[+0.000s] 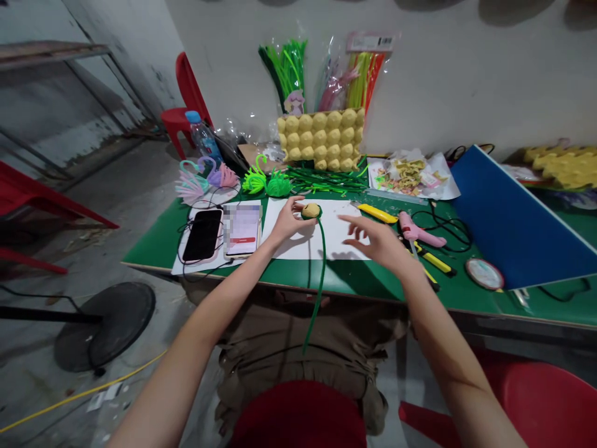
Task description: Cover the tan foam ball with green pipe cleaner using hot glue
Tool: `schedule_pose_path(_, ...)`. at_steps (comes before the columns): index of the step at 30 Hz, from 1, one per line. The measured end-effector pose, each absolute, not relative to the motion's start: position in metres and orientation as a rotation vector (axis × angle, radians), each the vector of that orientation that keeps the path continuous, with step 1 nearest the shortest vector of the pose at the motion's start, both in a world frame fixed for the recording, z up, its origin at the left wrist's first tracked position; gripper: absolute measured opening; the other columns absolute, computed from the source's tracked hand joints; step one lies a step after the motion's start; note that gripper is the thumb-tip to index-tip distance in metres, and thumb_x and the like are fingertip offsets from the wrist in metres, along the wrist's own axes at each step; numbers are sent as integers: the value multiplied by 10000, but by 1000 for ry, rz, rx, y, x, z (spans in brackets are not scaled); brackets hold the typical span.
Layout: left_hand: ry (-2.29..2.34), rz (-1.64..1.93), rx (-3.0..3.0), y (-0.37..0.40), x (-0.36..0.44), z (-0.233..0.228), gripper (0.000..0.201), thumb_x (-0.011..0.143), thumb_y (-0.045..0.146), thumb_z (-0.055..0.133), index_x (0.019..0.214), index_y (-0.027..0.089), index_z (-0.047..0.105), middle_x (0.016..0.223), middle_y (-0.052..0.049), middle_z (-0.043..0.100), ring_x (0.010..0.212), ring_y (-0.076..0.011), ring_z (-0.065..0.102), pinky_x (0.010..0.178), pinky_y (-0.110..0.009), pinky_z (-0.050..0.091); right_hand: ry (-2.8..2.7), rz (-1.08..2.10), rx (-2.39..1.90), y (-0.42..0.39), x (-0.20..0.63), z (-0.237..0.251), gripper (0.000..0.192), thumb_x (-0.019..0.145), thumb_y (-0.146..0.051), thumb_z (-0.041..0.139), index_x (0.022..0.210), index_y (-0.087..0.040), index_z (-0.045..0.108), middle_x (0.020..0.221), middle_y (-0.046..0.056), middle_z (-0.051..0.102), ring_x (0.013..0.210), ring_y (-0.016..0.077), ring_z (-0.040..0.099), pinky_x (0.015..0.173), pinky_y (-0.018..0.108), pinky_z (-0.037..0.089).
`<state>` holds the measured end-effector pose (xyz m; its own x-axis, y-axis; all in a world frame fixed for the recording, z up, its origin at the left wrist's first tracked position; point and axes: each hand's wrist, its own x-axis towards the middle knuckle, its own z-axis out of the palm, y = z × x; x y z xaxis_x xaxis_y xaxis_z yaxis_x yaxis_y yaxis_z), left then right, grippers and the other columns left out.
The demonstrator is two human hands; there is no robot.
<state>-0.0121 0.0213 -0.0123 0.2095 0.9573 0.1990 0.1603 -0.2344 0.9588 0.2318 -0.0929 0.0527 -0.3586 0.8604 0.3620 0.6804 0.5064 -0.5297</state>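
Observation:
My left hand (295, 219) pinches a small tan egg-carton cup (311, 211) with dark green pipe cleaner around its rim. From the cup's right side a long green pipe cleaner (321, 267) hangs down past the table's front edge. White paper (291, 247) lies beneath. My right hand (370, 239) is held over the paper's right part, apart from the cup, fingers spread and holding nothing. Beyond that hand are a yellow utility knife (377, 213) and a pink hot glue gun (420, 231), with yellow-and-black handled pliers (436, 258) beside the glue gun.
Two phones, one dark (203, 236) and one lit (242, 230), lie at left with cables. Pipe-cleaner swans (268, 180), loose green pipe cleaners (326, 179) and an egg carton (321, 138) stand behind. At right are paper with scraps (413, 174), a blue board (517, 224) and tape (485, 274).

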Motion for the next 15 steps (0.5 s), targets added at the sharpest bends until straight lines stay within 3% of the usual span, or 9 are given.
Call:
schedule_pose_path(6,1068,1108,1620,21,-14,-14,728,526,276,895,1174,204,568,1044,-63,656,1060,-244,659,828,-336,538,-2143,504,-941,-59,181,43,188,929,-293,599,930,-276,786,896,63,710,722,179,612,685,308,499)
schedule_pose_path(9,1064,1084,1654,20,-14,-11,766,503,267,892,1192,201,565,1066,-67,668,1090,-255,662,809,-318,527,-1864,615,-981,-42,183,46,264,889,-481,669,806,-242,744,820,57,691,690,171,589,635,309,496)
schedule_pose_path(12,1023,1078,1676,18,-13,-7,763,522,268,877,1216,210,564,1083,-67,694,1106,-256,666,793,-303,512,-1570,749,-1051,-28,185,46,438,731,-650,777,719,-222,688,727,29,658,600,144,541,569,301,471)
schedule_pose_path(15,965,1062,1698,16,-13,-3,785,523,286,888,1235,206,568,1103,-84,708,1109,-262,666,795,-307,503,-1417,832,-1055,-19,187,40,522,627,-695,825,665,-209,639,687,10,632,553,112,490,529,280,441)
